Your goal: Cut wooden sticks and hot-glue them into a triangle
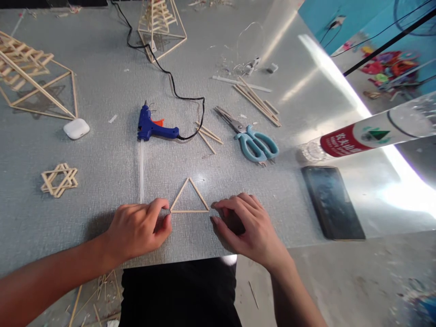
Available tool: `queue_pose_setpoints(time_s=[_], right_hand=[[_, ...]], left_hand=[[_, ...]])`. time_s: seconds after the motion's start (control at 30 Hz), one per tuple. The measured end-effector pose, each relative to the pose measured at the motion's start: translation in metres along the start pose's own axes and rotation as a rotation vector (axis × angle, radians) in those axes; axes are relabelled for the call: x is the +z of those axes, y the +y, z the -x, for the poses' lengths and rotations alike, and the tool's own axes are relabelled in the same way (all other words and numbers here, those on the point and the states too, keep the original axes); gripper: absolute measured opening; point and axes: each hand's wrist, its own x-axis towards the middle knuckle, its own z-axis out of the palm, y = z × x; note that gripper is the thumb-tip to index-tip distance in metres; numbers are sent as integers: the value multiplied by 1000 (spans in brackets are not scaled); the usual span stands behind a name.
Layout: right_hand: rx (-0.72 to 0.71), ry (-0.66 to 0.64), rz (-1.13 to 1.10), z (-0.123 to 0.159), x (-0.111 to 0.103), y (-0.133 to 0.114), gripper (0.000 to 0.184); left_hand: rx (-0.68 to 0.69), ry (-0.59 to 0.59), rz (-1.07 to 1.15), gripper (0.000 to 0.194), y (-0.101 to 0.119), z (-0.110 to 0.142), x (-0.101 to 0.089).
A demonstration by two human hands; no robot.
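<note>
A small triangle of thin wooden sticks (190, 211) lies flat on the grey table in front of me. My left hand (141, 229) rests at its left corner, thumb and forefinger pinching around that corner. Just off the right corner is my right hand (247, 222), its thumb and forefinger apart with nothing between them. Beyond the triangle lies a blue hot glue gun (155, 127) with an orange trigger, a clear glue stick (142, 170) sticking out of its back end. Scissors with light blue handles (257, 143) lie to the right, beside a few loose sticks (209, 136).
A stick star (59, 180) and white earbud case (76, 129) are at left. Stick towers (41, 86) (161, 32) stand farther back. More sticks (257, 104) lie beyond the scissors. A phone (332, 202) and water bottle (368, 131) are right. The black cord (173, 84) crosses the table.
</note>
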Motion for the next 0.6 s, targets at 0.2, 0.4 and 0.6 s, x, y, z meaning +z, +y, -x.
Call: queue_pose_setpoints(time_s=[0.2, 0.4, 0.6], right_hand=[[-8, 4, 3, 0, 1, 0, 26], [-12, 12, 6, 0, 1, 0, 26], [-9, 4, 2, 0, 0, 0, 25]], left_hand=[[1, 6, 2, 12, 0, 0, 0], [-2, 11, -1, 12, 0, 0, 1], [-12, 11, -8, 12, 1, 1, 0]])
